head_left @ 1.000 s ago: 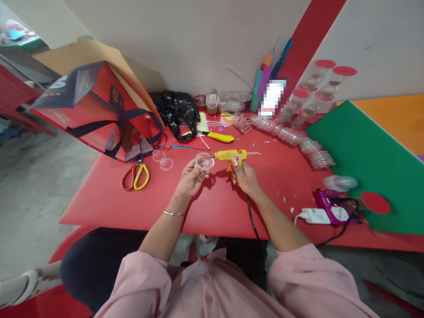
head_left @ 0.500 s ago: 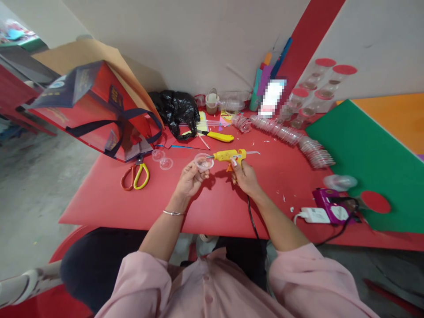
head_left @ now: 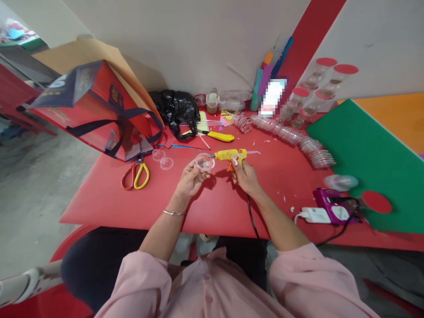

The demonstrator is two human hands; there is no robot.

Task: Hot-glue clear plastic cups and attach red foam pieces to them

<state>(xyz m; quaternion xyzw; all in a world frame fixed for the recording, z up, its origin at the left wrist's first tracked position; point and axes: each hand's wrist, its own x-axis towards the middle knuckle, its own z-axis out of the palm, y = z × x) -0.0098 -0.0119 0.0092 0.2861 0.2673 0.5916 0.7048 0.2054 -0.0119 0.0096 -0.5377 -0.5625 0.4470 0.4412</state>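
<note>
Above the red table, my left hand (head_left: 192, 179) pinches a small clear plastic cup (head_left: 205, 163) by its near left side, with the round mouth facing up. My right hand (head_left: 245, 176) is wrapped round the handle of a yellow glue gun (head_left: 228, 155). The metal nozzle points left and meets the cup's upper right rim; whether it touches cannot be made out. A clear glue stick (head_left: 254, 152) pokes out of the gun's back end. Two clear plastic domes (head_left: 166, 164) lie left of my left hand, near scissors (head_left: 135, 176) with one red and one yellow handle.
A yellow box cutter (head_left: 218, 136) and a black plastic bag (head_left: 179, 112) lie behind the gun. A red paper bag (head_left: 96, 110) stands at left. Stacked clear cups (head_left: 314, 152) curve along the right. A black cord (head_left: 252, 216) runs off the front edge.
The glue gun's nozzle stays at the cup's rim, its tip now slightly farther along the upper right edge. The cup has tilted or turned a little in my left hand.
</note>
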